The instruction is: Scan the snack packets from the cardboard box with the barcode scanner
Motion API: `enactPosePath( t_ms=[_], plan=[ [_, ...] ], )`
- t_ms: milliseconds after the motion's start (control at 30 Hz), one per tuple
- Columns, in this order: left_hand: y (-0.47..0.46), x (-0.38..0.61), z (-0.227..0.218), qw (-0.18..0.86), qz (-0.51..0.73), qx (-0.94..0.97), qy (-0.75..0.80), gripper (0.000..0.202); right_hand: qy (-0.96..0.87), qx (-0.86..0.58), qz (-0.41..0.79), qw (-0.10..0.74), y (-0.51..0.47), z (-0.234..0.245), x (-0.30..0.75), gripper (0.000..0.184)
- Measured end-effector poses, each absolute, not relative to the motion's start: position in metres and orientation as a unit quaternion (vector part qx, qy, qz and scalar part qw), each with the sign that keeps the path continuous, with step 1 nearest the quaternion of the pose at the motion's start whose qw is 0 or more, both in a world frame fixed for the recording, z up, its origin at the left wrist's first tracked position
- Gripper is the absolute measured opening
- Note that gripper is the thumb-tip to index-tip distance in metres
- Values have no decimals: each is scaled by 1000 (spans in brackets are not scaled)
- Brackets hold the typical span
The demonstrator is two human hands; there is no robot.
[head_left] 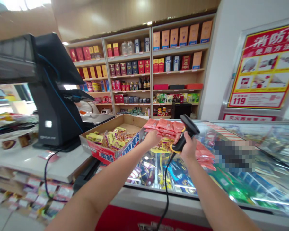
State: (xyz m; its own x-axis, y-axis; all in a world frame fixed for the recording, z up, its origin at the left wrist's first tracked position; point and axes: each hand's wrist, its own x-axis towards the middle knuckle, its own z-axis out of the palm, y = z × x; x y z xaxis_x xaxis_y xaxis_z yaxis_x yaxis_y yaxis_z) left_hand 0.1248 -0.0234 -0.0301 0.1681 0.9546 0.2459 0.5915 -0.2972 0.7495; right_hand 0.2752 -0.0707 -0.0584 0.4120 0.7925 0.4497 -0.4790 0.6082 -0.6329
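My right hand (186, 146) can go right, over the flat glass-top bench (231, 189); a brown cardboard box (110, 154) and tall black screen stand (55, 109) block the left.

Matt cardboard box (131, 123), glossy black plastic barcode scanner (189, 125), shiny plastic snack packets (165, 125), smooth glass counter top (267, 189)

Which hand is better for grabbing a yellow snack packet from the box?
Probably the left hand: it sits nearer the cardboard box of yellow snack packets, though it touches pink packets. The right hand is wrapped around a black barcode scanner.
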Motion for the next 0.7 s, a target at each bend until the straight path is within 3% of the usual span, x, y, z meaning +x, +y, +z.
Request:
enactPosePath(
  t_ms=[67,133,233,333,433,700],
  plan=[
    [-21,98,-5,77,248,780,570,17,-379,-207,401,808,-72,-59,273,35],
    [-16,63,20,-6,131,793,595,20,-386,-205,411,800,-73,-60,271,33],
    [-7,4,40,-49,-24,779,624,21,-401,-207,412,791,-73,-61,269,32],
    [-5,-44,32,6,-102,741,664,28,-405,-212,411,789,-73,-62,268,33],
    [-9,-70,13,53,-116,718,684,26,-401,-212,425,784,-73,-63,267,34],
    [-17,-74,11,-64,67,731,676,14,-413,-218,424,776,-75,-64,265,33]
  ],
)
